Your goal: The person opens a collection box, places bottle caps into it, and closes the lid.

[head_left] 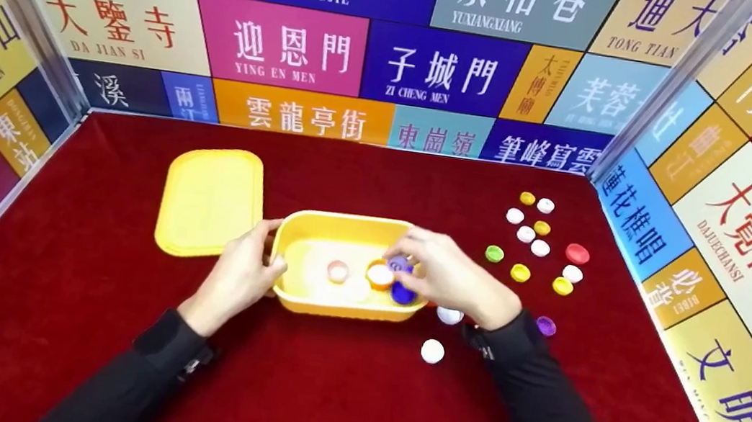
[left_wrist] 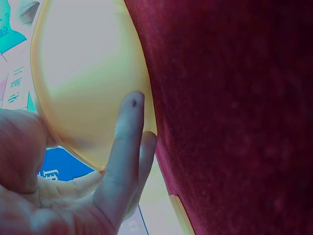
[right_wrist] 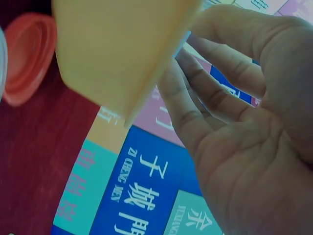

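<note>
A yellow plastic tub [head_left: 298,251] sits at the middle of the red cloth. My left hand [head_left: 238,276] grips its left end; in the left wrist view the fingers [left_wrist: 126,147] lie along the outside wall. Above the tub's right end, my right hand [head_left: 444,271] pinches a purple bottle cap [head_left: 399,263], mostly covered by the fingers. In the right wrist view, the tub wall [right_wrist: 117,54] hides the fingertips. Inside the tub lie a pale pinkish cap [head_left: 337,272], an orange cap [head_left: 380,277] and a dark blue cap [head_left: 403,292].
A yellow lid [head_left: 211,202] lies left of the tub. Several caps are scattered on the right, including a red one [head_left: 577,253], a green one [head_left: 494,254] and a purple one [head_left: 545,326]. A white cap [head_left: 432,351] lies nearer me. Printed panels [head_left: 281,46] enclose the table.
</note>
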Demonstrator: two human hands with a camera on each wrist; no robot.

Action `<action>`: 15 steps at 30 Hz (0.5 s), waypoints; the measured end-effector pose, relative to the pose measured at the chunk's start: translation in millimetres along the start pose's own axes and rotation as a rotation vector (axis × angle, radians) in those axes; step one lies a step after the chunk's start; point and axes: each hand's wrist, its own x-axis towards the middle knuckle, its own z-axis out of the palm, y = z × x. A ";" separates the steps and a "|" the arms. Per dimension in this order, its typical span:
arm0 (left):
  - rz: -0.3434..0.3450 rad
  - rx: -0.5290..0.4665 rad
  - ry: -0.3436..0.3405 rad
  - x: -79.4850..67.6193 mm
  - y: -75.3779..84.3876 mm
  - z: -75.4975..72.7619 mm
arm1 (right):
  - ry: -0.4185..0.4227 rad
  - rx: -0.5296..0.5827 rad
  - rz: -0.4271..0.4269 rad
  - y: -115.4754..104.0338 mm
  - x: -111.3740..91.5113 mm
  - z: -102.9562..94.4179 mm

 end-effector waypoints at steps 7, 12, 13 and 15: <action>-0.003 -0.005 -0.004 -0.9 -1.7 0.6 | -0.082 0.032 -0.040 -6.8 2.5 11.4; -0.002 -0.004 -0.003 -0.3 -0.7 0.2 | -0.110 0.045 -0.043 -8.2 3.9 12.4; 0.001 -0.003 -0.002 -0.2 -0.5 0.0 | -0.113 0.044 -0.041 -8.5 4.0 11.9; 0.006 -0.003 0.003 0.1 0.0 -0.5 | -0.116 0.042 -0.039 -9.3 4.2 10.6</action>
